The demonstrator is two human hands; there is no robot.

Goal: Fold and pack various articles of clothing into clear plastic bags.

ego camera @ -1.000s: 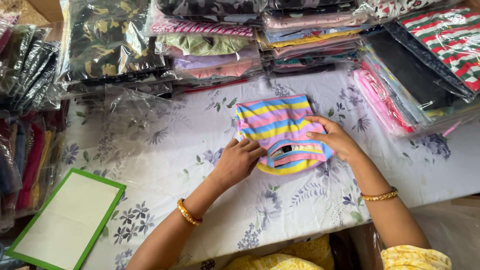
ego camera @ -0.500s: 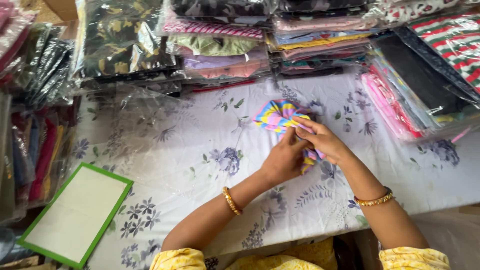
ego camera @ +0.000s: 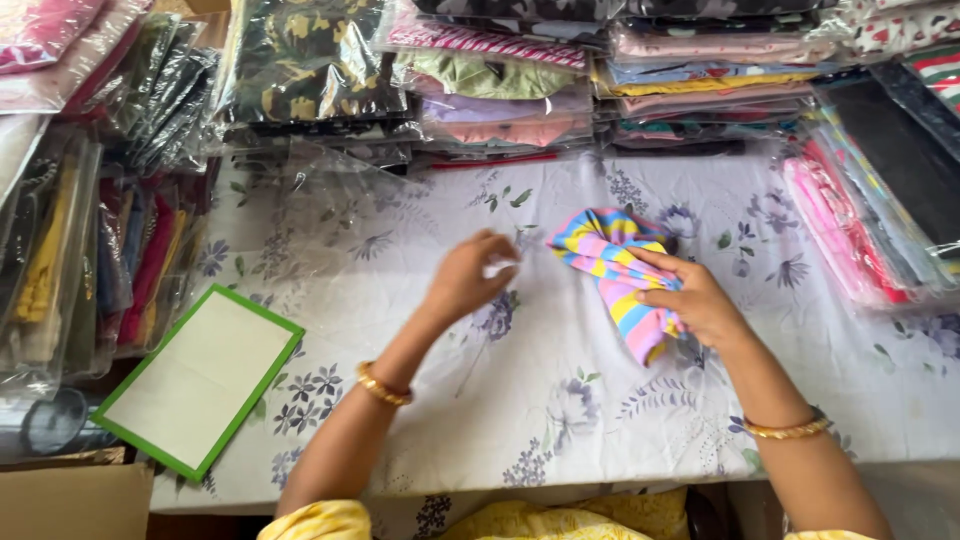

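Now my left hand (ego camera: 468,280) has let go, fingers loosely curled and empty, while my right hand (ego camera: 690,298) grips the folded pastel-striped cloth garment (ego camera: 618,270) alone on the floral-clothed counter (ego camera: 560,400).

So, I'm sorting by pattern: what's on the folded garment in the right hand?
Horizontal stripes in pink, yellow, blue and purple on the folded garment, seen in the head view.

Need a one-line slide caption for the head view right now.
Right hand grips a folded rainbow-striped garment on the floral tablecloth; left hand hovers beside it.
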